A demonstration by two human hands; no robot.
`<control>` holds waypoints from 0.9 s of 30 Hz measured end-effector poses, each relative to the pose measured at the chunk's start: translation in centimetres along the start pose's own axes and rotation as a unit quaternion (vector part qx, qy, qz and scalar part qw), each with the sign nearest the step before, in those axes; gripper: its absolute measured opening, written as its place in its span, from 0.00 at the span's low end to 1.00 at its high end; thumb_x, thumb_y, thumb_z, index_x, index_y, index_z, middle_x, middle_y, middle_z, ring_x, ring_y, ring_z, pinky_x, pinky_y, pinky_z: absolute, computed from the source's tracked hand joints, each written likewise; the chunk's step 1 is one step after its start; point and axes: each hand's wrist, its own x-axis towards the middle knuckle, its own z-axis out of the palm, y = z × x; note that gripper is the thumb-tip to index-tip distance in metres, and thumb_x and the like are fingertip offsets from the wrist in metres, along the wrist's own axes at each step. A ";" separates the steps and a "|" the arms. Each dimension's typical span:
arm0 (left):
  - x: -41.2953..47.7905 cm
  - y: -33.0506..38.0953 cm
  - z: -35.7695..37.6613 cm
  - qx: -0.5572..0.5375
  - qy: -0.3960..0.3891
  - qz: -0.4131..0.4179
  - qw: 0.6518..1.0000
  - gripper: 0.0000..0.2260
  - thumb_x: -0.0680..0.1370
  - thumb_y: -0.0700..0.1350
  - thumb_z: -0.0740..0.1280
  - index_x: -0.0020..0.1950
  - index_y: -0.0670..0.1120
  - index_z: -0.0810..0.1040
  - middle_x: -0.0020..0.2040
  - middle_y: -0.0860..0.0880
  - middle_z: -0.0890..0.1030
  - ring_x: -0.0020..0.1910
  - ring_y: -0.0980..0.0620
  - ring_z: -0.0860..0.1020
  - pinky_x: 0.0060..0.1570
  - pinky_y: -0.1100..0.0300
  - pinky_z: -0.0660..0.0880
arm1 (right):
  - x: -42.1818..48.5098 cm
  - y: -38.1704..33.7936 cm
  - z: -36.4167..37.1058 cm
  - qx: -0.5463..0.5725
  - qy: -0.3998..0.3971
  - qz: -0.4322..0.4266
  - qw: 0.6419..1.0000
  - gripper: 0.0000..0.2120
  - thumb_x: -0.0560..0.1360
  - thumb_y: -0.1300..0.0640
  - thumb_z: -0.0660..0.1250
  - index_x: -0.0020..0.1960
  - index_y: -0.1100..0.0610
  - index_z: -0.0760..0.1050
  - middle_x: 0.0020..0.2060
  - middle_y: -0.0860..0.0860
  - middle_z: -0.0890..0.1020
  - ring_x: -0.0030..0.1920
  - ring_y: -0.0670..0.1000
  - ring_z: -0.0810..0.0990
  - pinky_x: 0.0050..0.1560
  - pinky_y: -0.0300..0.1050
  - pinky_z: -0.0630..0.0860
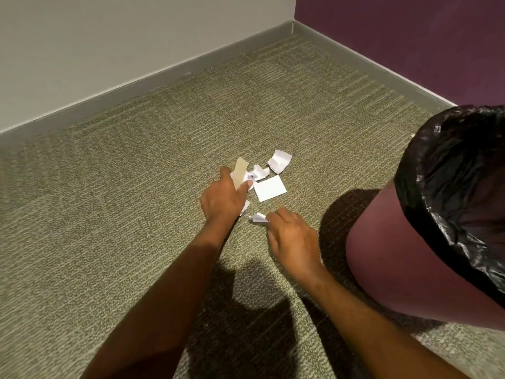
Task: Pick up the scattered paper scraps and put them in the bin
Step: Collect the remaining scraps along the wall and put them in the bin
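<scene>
Paper scraps lie in a small cluster on the carpet. My left hand (224,198) grips a tan cardboard strip (240,170) together with crumpled white scraps (257,173); a bit of white paper also shows under its heel. A flat white square (270,191) lies just right of that hand, and a curled white scrap (279,161) lies beyond it. My right hand (293,236) pinches a small folded white scrap (258,218) at its fingertips. The maroon bin (388,258) with a black liner (448,187) stands at the right, close to my right hand.
Green-grey carpet (136,214) covers the floor. A pale wall (109,50) with a grey baseboard runs along the back left, and a purple wall (410,36) meets it at the corner behind the bin. Shadows of my arms fall on the carpet near me.
</scene>
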 end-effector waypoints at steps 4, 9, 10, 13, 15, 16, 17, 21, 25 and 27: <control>0.2 0.1 0.2 0.028 -0.015 -0.007 0.999 0.25 0.83 0.63 0.67 0.70 0.46 0.71 0.57 0.41 0.86 0.56 0.37 0.84 0.49 0.49 0.71 | 1.2 -0.1 -0.6 0.022 -0.029 0.048 0.998 0.05 0.80 0.60 0.71 0.55 0.54 0.80 0.45 0.45 0.77 0.44 0.48 0.75 0.41 0.45 0.76; -0.7 -0.3 0.0 0.034 0.006 0.027 0.999 0.17 0.87 0.55 0.64 0.69 0.44 0.76 0.53 0.43 0.86 0.50 0.43 0.83 0.46 0.54 0.67 | 3.7 -0.2 -1.5 0.054 -0.086 0.109 0.989 0.07 0.81 0.56 0.72 0.59 0.53 0.79 0.45 0.45 0.76 0.50 0.50 0.76 0.49 0.50 0.79; -1.0 -0.5 -0.1 0.024 0.015 0.036 0.999 0.16 0.87 0.54 0.64 0.68 0.43 0.77 0.50 0.43 0.86 0.48 0.44 0.82 0.45 0.54 0.66 | 4.0 -0.2 -1.6 0.064 -0.094 0.120 0.986 0.08 0.81 0.55 0.72 0.59 0.53 0.80 0.44 0.46 0.77 0.50 0.51 0.78 0.49 0.51 0.81; -2.6 -1.0 -0.3 -0.014 0.040 0.051 0.998 0.15 0.86 0.51 0.64 0.67 0.43 0.78 0.45 0.45 0.84 0.42 0.45 0.79 0.44 0.54 0.65 | 3.9 -0.1 -1.8 0.085 -0.096 0.136 0.982 0.07 0.80 0.55 0.74 0.58 0.52 0.81 0.42 0.44 0.78 0.47 0.50 0.81 0.46 0.50 0.83; -4.3 -1.3 -0.5 -0.023 0.046 0.057 0.997 0.14 0.86 0.51 0.64 0.66 0.44 0.79 0.43 0.44 0.84 0.42 0.44 0.80 0.43 0.53 0.66 | 3.3 0.0 -1.6 0.086 -0.083 0.127 0.985 0.07 0.80 0.55 0.73 0.57 0.51 0.80 0.42 0.44 0.77 0.48 0.51 0.80 0.44 0.49 0.81; -5.3 -1.5 -0.7 -0.030 0.043 0.056 0.997 0.14 0.86 0.52 0.64 0.65 0.44 0.79 0.43 0.44 0.84 0.41 0.43 0.81 0.43 0.53 0.67 | 2.9 -0.1 -1.4 0.086 -0.078 0.126 0.985 0.06 0.80 0.54 0.73 0.56 0.51 0.79 0.43 0.44 0.77 0.48 0.51 0.79 0.43 0.48 0.78; -6.2 -1.9 -0.8 -0.040 0.036 0.055 0.997 0.13 0.86 0.53 0.64 0.63 0.45 0.80 0.42 0.44 0.84 0.40 0.42 0.81 0.42 0.52 0.68 | 2.3 -0.2 -1.2 0.094 -0.074 0.134 0.984 0.06 0.80 0.53 0.74 0.55 0.51 0.79 0.43 0.44 0.78 0.47 0.50 0.79 0.42 0.47 0.77; -9.8 -2.1 -1.3 -0.247 -0.023 -0.066 0.967 0.09 0.82 0.54 0.68 0.57 0.51 0.84 0.43 0.50 0.86 0.44 0.42 0.84 0.48 0.45 0.81 | 0.0 -1.5 -1.1 0.359 -0.067 0.286 0.886 0.08 0.78 0.50 0.75 0.56 0.49 0.85 0.44 0.44 0.88 0.46 0.48 0.86 0.47 0.52 0.85; -12.9 1.3 -4.0 -0.555 -0.057 -0.181 0.810 0.08 0.81 0.45 0.71 0.59 0.49 0.86 0.52 0.42 0.89 0.53 0.38 0.87 0.57 0.34 0.82 | -1.8 -4.7 -5.1 0.627 -0.050 0.319 0.709 0.10 0.83 0.56 0.72 0.63 0.52 0.84 0.54 0.48 0.90 0.53 0.52 0.89 0.52 0.51 0.85; -14.1 3.5 -5.9 -0.613 -0.061 -0.169 0.769 0.09 0.84 0.40 0.68 0.62 0.46 0.85 0.54 0.38 0.88 0.54 0.36 0.87 0.53 0.38 0.83 | -2.3 -6.2 -7.4 0.679 -0.036 0.304 0.667 0.10 0.83 0.57 0.72 0.63 0.54 0.84 0.54 0.52 0.90 0.55 0.55 0.89 0.53 0.52 0.84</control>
